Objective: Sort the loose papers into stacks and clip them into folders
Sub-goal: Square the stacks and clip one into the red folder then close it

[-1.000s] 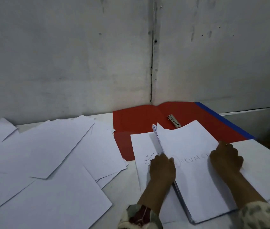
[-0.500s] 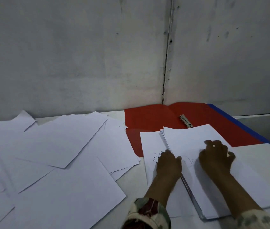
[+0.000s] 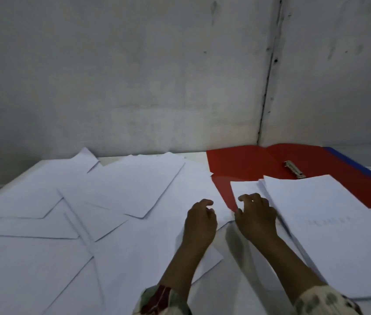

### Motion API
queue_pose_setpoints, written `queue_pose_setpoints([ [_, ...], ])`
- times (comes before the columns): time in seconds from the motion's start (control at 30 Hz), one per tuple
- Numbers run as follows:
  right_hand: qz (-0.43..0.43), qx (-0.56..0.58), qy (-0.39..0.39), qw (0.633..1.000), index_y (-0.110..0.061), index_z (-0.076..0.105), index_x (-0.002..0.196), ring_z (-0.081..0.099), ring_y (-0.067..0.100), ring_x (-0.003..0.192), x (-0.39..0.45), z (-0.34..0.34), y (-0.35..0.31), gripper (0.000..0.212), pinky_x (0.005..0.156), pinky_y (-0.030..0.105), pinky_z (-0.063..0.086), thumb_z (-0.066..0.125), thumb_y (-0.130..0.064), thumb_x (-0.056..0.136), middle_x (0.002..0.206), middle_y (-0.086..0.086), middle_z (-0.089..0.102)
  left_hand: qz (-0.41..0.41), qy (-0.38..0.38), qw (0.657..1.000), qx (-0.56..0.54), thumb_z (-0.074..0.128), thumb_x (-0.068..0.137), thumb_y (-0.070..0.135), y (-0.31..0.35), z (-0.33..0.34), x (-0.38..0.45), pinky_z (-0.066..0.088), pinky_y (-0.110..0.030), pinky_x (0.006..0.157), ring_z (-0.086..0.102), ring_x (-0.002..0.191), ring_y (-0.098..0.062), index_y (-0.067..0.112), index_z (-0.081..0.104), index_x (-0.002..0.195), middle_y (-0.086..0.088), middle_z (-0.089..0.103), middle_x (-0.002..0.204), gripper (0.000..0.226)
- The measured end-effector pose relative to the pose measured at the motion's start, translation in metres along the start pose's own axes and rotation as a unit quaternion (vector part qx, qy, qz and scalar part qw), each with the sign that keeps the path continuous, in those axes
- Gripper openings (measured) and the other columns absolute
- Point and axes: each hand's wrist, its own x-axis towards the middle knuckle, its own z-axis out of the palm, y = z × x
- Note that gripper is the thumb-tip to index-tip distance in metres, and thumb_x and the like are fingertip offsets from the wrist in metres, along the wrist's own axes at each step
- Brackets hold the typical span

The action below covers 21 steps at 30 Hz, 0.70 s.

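Note:
Loose white sheets (image 3: 111, 201) lie scattered and overlapping across the left and middle of the table. My left hand (image 3: 200, 220) rests with loosely curled fingers on the right edge of this spread. My right hand (image 3: 257, 217) sits beside it, fingers bent over a single sheet (image 3: 244, 188) that lies partly on the open red folder (image 3: 243, 162). Neither hand visibly holds a sheet. A squared stack of papers (image 3: 330, 223) with faint lettering lies to the right of my right hand. The folder's metal clip (image 3: 293, 169) is bare at its spine.
A blue folder (image 3: 359, 167) shows as a strip under the red one's right side. The grey wall (image 3: 157, 87) rises right behind the table, with a corner seam above the red folder. The table's left edge (image 3: 2, 187) slants away at the far left.
Both hands have left the squared stack and moved left to the edge of the loose sheets. My view has swung left, so the stack now sits at the right.

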Motion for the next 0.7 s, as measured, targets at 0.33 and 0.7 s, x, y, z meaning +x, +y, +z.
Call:
queue_pose_setpoints([
  [0.33,-0.116,0.079,-0.056,0.989,-0.02,0.047,0.131,0.037,0.018,0.13,-0.02,0.05,-0.095,0.039,0.11,0.034,0.025,0.043,-0.033,0.094,0.138,0.0,0.045,0.02,0.131,0.952,0.277,0.045,0.093,0.031,-0.107,-0.097,-0.005,0.032,-0.026,0.097,0.042,0.12,-0.017,0.024,0.052,0.121,0.003,0.048,0.13,0.03],
  [0.7,-0.173,0.126,-0.048,0.976,-0.015,0.053,0.123,0.046,0.017,0.118,-0.016,0.08,-0.113,0.033,0.103,0.027,0.03,0.045,-0.025,0.093,0.127,0.0,0.052,0.12,0.098,0.912,0.381,0.04,0.077,0.025,-0.151,-0.101,0.023,0.054,-0.049,0.075,0.069,0.099,-0.019,0.018,0.075,0.089,0.001,0.073,0.104,0.039],
])
